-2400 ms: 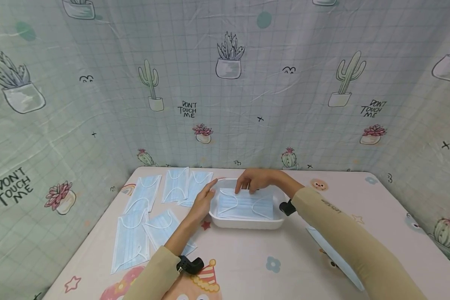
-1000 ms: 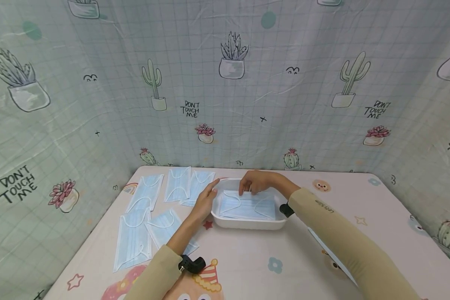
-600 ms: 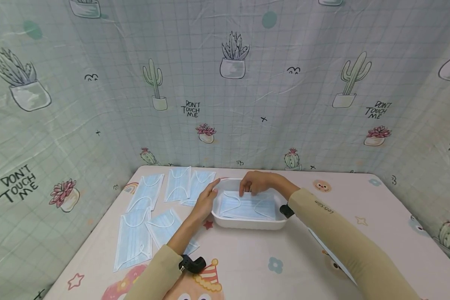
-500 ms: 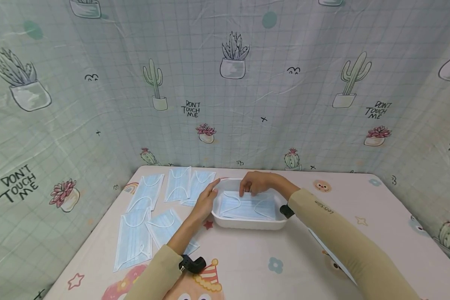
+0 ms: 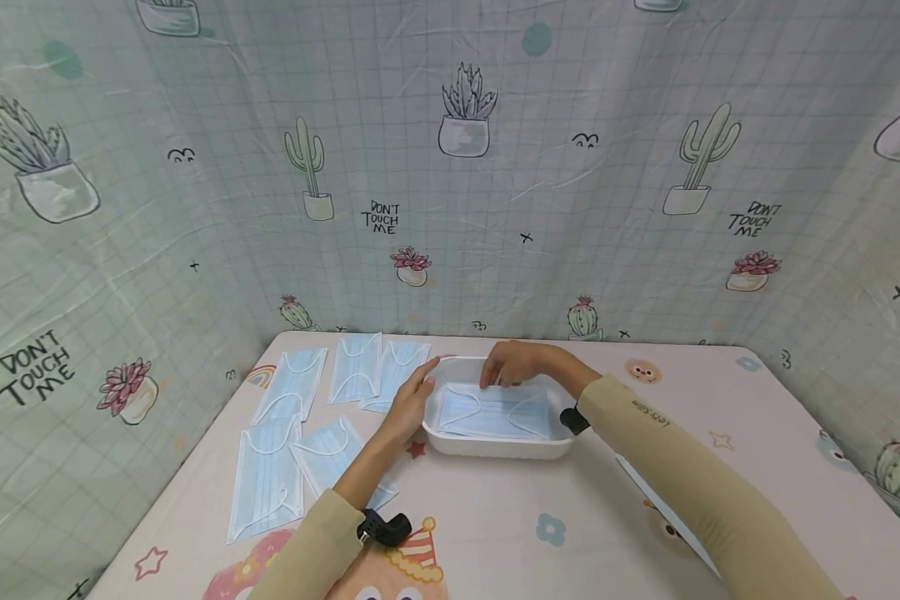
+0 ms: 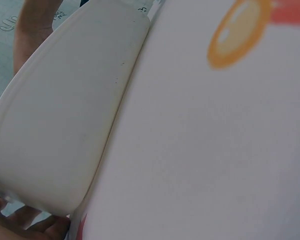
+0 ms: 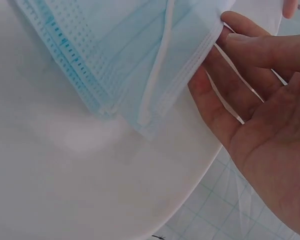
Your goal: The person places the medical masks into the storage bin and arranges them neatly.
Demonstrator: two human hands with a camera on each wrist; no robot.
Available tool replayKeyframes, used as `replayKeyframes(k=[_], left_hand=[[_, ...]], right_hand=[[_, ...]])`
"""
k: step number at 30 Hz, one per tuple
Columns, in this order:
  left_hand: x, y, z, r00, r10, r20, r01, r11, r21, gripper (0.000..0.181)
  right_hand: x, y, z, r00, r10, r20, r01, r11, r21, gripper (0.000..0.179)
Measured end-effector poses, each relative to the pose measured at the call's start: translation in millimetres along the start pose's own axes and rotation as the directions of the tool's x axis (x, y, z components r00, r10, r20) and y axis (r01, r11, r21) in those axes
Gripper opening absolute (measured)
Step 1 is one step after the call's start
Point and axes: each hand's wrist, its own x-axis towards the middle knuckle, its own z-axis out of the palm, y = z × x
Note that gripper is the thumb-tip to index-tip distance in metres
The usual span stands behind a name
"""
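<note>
A white plastic tub [image 5: 495,448] stands near the middle of the table with a small stack of pale blue face masks [image 5: 495,412] lying flat inside. My left hand [image 5: 408,404] holds the tub's left end, and its fingers [image 6: 52,227] show against that end in the left wrist view. Over the tub's far side, my right hand [image 5: 516,362] reaches in. In the right wrist view its loosely bent fingers [image 7: 202,90] touch the edge of the top mask [image 7: 140,55]. The thumb [image 7: 270,50] lies beside the fingers, off the mask.
Several more face masks [image 5: 266,475] lie spread on the table left of the tub, some overlapping. Partly under the right forearm lies a thin pale blue item [image 5: 663,512]. A patterned curtain [image 5: 525,275] surrounds the table's back and sides.
My right fingertips have lifted slightly at the far edge of the masks over the last half second. The left hand and the tub stay in place.
</note>
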Motion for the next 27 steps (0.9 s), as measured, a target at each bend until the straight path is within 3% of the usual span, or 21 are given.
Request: replayKeyframes(k=[21,27], left_hand=[[-0.4,-0.7,-0.6,1.0,0.001,0.009,-0.001,1.0,-0.005,0.047],[0.1,-1.0,-0.8,1.0,-0.003,-0.002,0.003,1.0,0.008,0.047]], right_hand=[[0.3,-0.1,5.5,0.999,0.036,0.018,-0.037,0.999,0.03,0.04],[-3.8,-0.1,2.4,1.0,0.007,0.018,-0.008,0.999,0.049,0.04]])
